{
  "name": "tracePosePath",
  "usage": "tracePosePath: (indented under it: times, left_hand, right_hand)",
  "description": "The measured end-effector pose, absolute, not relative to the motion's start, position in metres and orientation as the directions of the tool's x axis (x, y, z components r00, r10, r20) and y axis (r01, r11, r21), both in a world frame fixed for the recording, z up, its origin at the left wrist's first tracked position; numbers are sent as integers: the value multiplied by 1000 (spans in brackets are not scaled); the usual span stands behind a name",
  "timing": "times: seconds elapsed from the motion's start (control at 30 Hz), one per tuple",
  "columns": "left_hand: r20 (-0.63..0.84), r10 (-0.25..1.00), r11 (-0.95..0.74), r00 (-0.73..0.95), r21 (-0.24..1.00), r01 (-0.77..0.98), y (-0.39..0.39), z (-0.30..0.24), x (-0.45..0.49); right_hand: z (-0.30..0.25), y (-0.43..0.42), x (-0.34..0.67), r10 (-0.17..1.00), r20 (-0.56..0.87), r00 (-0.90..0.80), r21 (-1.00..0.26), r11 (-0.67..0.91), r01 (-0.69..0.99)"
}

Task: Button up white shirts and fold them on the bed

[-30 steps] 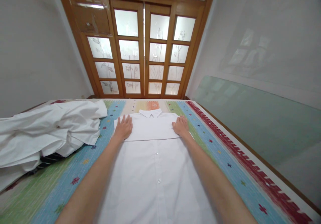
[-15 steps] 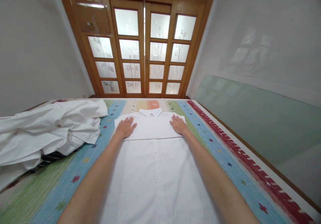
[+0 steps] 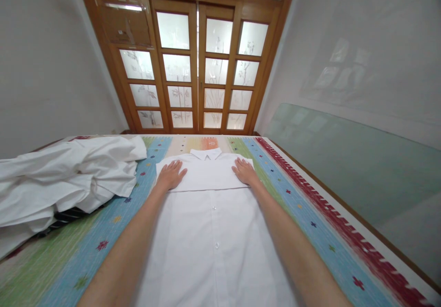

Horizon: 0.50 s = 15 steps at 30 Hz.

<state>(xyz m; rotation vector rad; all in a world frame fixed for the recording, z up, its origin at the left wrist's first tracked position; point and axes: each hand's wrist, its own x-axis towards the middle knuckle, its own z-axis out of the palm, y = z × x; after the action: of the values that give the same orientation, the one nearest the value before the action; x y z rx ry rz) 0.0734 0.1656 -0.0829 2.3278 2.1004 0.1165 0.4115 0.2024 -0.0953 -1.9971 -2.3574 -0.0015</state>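
Note:
A white buttoned shirt [image 3: 213, 233] lies flat on a striped, many-coloured cover [image 3: 303, 206], its collar at the far end. A folded part of it lies across the chest. My left hand [image 3: 170, 175] rests flat on the left end of that fold, fingers stretched out. My right hand [image 3: 245, 171] lies flat on the right end, fingers also spread. Both arms reach forward along the shirt's sides. Neither hand holds anything.
A heap of rumpled white clothes [image 3: 65, 178] lies at the left, with a dark striped piece [image 3: 69, 216] under it. A wooden door with frosted panes [image 3: 196, 68] stands beyond the far edge. A wall with a green lower panel [image 3: 361, 160] runs along the right.
Both hands have slid slightly inward and forward over the folded part, fingers turning toward the collar. The shirt and the heap have not moved.

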Motion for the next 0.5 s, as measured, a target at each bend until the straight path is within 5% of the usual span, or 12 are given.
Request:
tracePosePath:
  times: [0.33, 0.5]
  left_hand:
    - [87, 990, -116, 111, 62, 991, 166, -86, 72]
    - [72, 991, -114, 110, 66, 991, 166, -85, 72]
  right_hand:
    - [-95, 197, 410, 985, 70, -156, -18, 157, 987]
    - [-87, 190, 415, 962, 210, -172, -31, 182, 983]
